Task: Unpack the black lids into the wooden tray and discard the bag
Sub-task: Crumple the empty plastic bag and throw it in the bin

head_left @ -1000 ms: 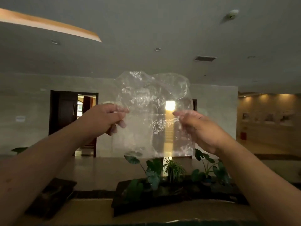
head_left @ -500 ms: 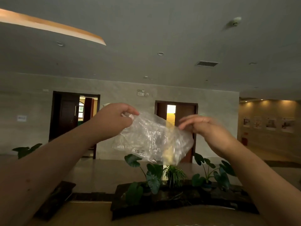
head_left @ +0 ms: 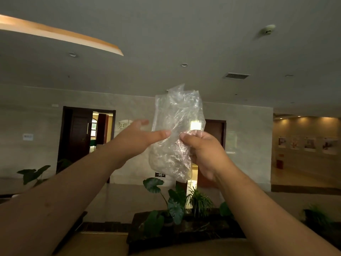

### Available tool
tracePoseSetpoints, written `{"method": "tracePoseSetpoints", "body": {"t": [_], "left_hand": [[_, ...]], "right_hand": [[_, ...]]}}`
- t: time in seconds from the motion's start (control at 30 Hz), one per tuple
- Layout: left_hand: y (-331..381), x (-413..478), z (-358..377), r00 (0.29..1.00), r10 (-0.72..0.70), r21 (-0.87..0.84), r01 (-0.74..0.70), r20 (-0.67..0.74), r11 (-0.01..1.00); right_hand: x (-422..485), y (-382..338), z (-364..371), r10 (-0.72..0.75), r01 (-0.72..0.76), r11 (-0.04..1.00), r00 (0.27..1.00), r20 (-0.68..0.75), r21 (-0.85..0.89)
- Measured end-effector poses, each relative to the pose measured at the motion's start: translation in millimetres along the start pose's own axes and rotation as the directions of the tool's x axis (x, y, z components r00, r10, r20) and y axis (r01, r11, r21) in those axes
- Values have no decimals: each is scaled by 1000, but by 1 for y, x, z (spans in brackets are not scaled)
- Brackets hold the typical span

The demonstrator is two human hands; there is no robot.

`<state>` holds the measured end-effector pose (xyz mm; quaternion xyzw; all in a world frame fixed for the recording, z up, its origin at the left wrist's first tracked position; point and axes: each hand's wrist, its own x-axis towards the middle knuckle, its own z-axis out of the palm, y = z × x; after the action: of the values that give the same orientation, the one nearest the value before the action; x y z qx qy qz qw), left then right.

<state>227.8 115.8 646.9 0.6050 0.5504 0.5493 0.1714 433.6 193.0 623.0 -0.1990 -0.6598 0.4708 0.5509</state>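
**Colour and Pattern Findings**

Bag (head_left: 175, 130): clear, colourless, crinkled with white glints (a bright yellow-white patch shines through it). Ceiling (head_left: 184, 34): flat grey, with one curved orange-lit band (head_left: 60, 34). Wall (head_left: 36, 126): pale beige stone, faintly veined. Doors (head_left: 77, 133): dark brown. Plants (head_left: 175, 204): deep green leaves, unpatterned. Vent (head_left: 236, 76): dark, slatted.

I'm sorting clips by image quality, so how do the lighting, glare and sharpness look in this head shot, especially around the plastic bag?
Head view: the room is dim and the arms are underexposed; a bright lit doorway shines through the clear bag as a blown-out patch just above the right hand; the crinkled film catches speckled highlights; the left hand, open, shows slight blur at its fingertips; the wide-angle lens bows the ceiling lines.
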Motion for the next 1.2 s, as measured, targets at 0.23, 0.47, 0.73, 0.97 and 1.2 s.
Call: {"method": "tracePoseSetpoints", "body": {"t": [0.23, 0.47, 0.73, 0.97, 1.2], "left_hand": [[-13, -7, -18, 979, 75, -344, -5, 191, 939], [-21, -12, -16, 965, 125, -542, 20, 229, 840], [-31, -13, 62, 952, 240, -304, -177, 187, 936], [10, -41, 166, 862, 256, -362, -91, 438, 928], [52, -113, 344, 806, 269, -285, -130, 527, 950]], "right_hand": [[2, -5, 5, -17, 16, 1000, 997, 69, 20], [-17, -16, 10, -71, 75, 984, 997, 28, -162], [-78, -32, -46, 210, -215, 944, 977, -48, -251], [-153, -56, -122, 79, -184, 927, 947, -310, -326], [-290, -48, -268, 107, -281, 940, 782, -614, -194]]}}
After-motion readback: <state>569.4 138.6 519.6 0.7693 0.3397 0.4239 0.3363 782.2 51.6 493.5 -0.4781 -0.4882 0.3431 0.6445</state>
